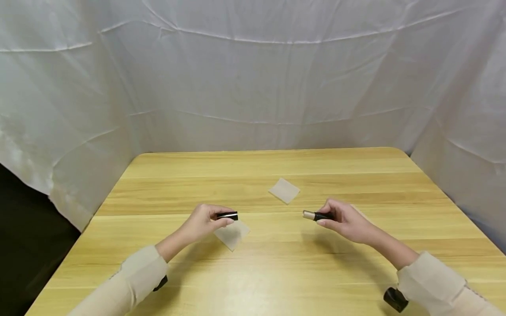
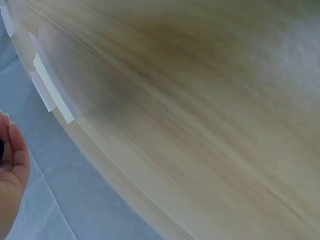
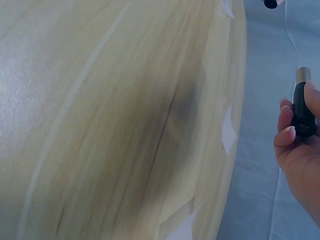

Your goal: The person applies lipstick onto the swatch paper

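Observation:
In the head view my left hand point(image 1: 207, 223) pinches a black lipstick cap point(image 1: 227, 215) with a bright band, held over a pale paper square point(image 1: 232, 235). Across from it, my right hand point(image 1: 348, 220) grips a black lipstick tube point(image 1: 325, 216) whose gold collar points left toward the cap. A gap separates the two parts. The right wrist view shows the lipstick tube point(image 3: 303, 107) between thumb and fingers, with the cap's dark end point(image 3: 270, 4) at the top edge. At the left edge of the left wrist view, only part of my left hand point(image 2: 14, 157) appears.
Another paper square point(image 1: 284, 190) lies farther back on the wooden table point(image 1: 276, 281), and a third point(image 1: 360, 212) is mostly hidden behind my right hand. White cloth point(image 1: 261, 83) hangs around the back and sides. Black devices point(image 1: 395, 299) sit by both sleeves.

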The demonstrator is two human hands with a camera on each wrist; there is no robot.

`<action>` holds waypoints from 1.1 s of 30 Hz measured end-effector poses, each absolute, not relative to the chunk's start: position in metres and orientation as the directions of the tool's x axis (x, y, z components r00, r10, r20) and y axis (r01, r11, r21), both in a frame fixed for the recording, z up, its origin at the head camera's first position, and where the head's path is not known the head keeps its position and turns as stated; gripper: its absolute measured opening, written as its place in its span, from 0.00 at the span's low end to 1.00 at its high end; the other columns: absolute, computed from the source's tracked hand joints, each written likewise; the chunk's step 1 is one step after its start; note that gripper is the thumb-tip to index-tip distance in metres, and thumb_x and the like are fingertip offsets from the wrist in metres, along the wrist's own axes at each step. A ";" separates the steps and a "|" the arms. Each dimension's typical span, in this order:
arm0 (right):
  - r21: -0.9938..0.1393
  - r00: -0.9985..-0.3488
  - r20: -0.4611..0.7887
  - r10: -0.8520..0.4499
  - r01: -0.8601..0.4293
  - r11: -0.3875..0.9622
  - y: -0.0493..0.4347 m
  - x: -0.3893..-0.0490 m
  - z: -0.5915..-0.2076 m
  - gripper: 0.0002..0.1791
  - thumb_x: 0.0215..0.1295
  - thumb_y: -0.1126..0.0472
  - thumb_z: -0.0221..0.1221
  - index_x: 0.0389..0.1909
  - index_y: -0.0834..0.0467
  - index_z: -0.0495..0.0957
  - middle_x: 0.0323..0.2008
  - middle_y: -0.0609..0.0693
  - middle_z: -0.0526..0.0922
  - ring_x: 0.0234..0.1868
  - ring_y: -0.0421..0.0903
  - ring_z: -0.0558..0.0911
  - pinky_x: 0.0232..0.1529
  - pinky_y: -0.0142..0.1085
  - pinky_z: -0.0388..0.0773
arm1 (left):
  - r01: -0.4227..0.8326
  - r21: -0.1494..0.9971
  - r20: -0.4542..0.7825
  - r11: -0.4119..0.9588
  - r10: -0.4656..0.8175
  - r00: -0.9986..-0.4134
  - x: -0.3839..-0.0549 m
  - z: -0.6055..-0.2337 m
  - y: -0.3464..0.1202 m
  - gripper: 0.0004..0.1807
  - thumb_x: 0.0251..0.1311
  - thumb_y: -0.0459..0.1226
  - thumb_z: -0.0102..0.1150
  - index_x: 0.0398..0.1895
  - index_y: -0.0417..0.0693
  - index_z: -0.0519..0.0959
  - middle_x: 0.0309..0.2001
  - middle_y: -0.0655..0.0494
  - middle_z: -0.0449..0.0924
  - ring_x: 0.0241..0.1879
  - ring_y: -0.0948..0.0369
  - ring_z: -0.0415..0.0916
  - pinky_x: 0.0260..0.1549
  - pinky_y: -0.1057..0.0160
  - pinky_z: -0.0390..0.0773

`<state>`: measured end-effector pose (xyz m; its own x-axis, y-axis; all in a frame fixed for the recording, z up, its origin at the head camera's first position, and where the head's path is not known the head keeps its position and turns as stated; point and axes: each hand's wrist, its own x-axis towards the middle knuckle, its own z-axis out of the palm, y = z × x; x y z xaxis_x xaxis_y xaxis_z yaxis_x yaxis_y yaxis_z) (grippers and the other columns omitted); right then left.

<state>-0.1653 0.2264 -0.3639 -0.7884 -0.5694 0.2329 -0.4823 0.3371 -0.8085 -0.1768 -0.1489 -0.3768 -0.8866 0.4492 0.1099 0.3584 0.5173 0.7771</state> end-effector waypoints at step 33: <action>-0.845 -0.862 0.193 -0.469 -0.389 0.366 0.224 -0.163 -0.367 0.08 0.58 0.68 0.61 0.35 0.66 0.73 0.32 0.56 0.78 0.29 0.33 0.78 0.27 0.29 0.77 | 0.474 0.722 0.245 0.504 0.455 -0.856 -0.197 -0.380 -0.125 0.15 0.56 0.34 0.62 0.47 0.37 0.79 0.42 0.46 0.83 0.40 0.56 0.81 0.39 0.65 0.80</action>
<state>-0.1628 0.2244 -0.3669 -0.8618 -0.4691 0.1933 -0.3889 0.3661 -0.8454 -0.1973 -0.1247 -0.3796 -0.8562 0.4550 0.2447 0.4740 0.5036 0.7223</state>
